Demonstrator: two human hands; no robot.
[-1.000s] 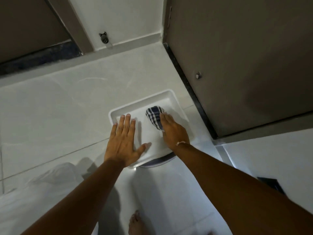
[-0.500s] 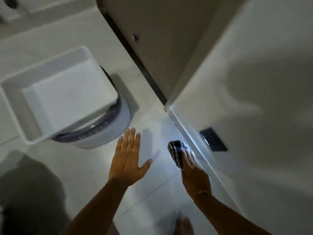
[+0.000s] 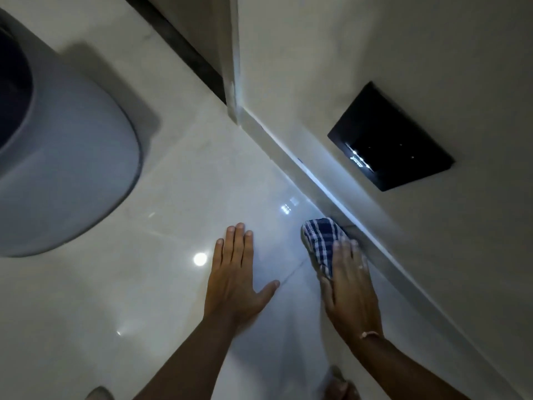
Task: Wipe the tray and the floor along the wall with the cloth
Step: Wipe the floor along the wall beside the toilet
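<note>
A blue and white checked cloth [image 3: 321, 239] lies bunched on the glossy white floor [image 3: 161, 284], right against the skirting of the wall [image 3: 360, 226]. My right hand [image 3: 350, 287] presses flat on the cloth's near end, fingers over it. My left hand [image 3: 235, 280] rests flat on the floor tiles with fingers spread, to the left of the cloth and holding nothing. The tray is out of view.
A round white appliance with a dark top [image 3: 63, 168] stands on the floor at the left. A black socket plate [image 3: 390, 137] sits low on the white wall [image 3: 403, 53]. A dark door edge [image 3: 187, 47] runs at the top. My bare feet show at the bottom edge.
My right hand took the cloth off the tray down to the floor by the wall. My left hand left the tray and now lies on the floor. The view swung right and closer.
</note>
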